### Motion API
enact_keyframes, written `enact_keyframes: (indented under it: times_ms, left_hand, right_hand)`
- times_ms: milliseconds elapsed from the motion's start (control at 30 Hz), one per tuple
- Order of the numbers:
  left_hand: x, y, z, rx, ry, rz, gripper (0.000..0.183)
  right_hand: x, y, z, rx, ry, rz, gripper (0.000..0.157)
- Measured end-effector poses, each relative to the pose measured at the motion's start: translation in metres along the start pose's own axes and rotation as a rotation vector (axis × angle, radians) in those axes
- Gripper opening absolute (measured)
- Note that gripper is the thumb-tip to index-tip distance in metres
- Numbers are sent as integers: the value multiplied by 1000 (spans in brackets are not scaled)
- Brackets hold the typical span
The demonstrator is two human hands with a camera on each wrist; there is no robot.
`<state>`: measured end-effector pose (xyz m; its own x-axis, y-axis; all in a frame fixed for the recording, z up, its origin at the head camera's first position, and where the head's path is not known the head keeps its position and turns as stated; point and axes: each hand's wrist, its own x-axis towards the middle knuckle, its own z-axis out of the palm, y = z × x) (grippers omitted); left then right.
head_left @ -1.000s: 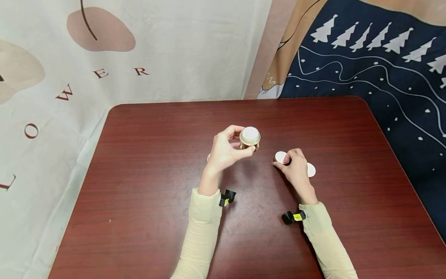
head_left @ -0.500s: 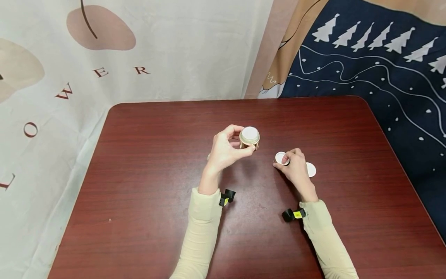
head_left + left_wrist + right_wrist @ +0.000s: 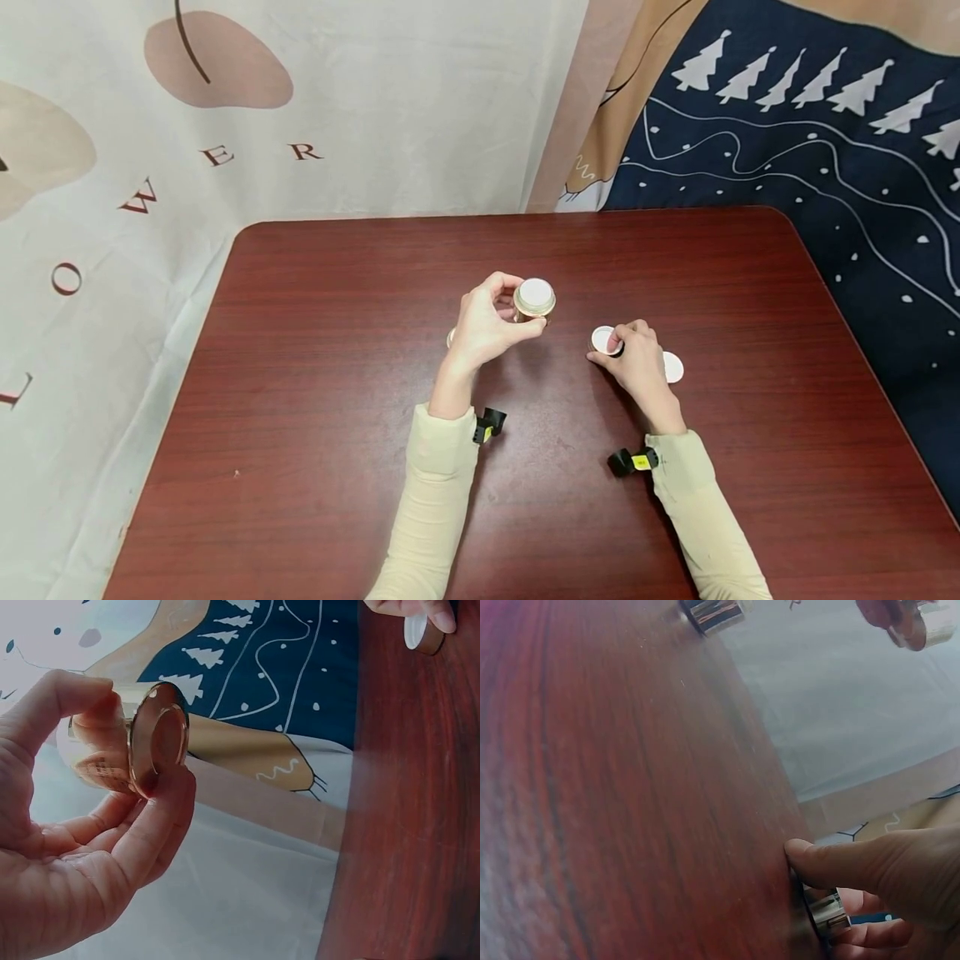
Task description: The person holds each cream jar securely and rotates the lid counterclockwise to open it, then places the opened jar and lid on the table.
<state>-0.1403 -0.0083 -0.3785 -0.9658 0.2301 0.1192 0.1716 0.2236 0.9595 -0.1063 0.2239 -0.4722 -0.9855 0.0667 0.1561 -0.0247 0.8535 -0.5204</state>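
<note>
My left hand point(image 3: 480, 325) holds a small gold cream jar point(image 3: 535, 300) up above the table, thumb on one side and fingers on the other. Its white top faces up, and the left wrist view shows the shiny round base of the jar point(image 3: 159, 739). To the right, my right hand point(image 3: 637, 358) grips a jar lid point(image 3: 604, 339) at the tabletop, its white hollow inside upward. The lid's side point(image 3: 829, 911) looks metallic in the right wrist view. Beside that hand lies a flat white disc point(image 3: 673, 367), partly covered by it.
A shiny gold piece point(image 3: 714, 615) stands on the table; in the head view only a sliver point(image 3: 450, 337) shows behind my left wrist. The reddish-brown table point(image 3: 337, 375) meets a pale printed cloth point(image 3: 420, 108) and a dark blue one point(image 3: 750, 142) at its edges.
My left hand has come down slightly and the jar has shifted a little left and down. The right hand and the lid look almost unmoved.
</note>
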Motion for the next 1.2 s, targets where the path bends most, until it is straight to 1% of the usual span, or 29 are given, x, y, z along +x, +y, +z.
enact_keyframes:
  times_ms: [167, 300, 433, 533, 667, 733, 833, 933, 1100, 1200]
  left_hand:
    - [1, -7, 3, 87, 10, -18, 42]
    - [1, -12, 6, 150, 19, -29, 38]
    - [1, -18, 9, 231, 28, -77, 36]
    - [2, -24, 12, 295, 44, -108, 35]
    - [3, -30, 16, 365, 68, -109, 34]
    - [3, -31, 17, 402, 68, -110, 33]
    - [3, -32, 18, 458, 53, -138, 34]
    - [3, -33, 19, 504, 20, -186, 38]
    - [4, -36, 22, 573, -37, -269, 48]
    - [5, -38, 24, 605, -51, -303, 52]
  right_hand:
    - [-2, -2, -1, -25, 5, 18, 43]
    - [-3, -3, -4, -9, 23, 11, 45]
    - [-3, -4, -6, 44, 57, -26, 43]
    - [-2, -4, -8, 86, 103, -73, 40]
    - [0, -3, -8, 153, 179, -137, 31]
    - [0, -4, -8, 184, 217, -158, 24]
    - [1, -5, -8, 213, 266, -165, 16]
    - [1, -7, -9, 227, 293, -169, 12]
    - [1, -7, -8, 235, 305, -184, 11]
    - [1, -7, -8, 235, 307, -192, 11]
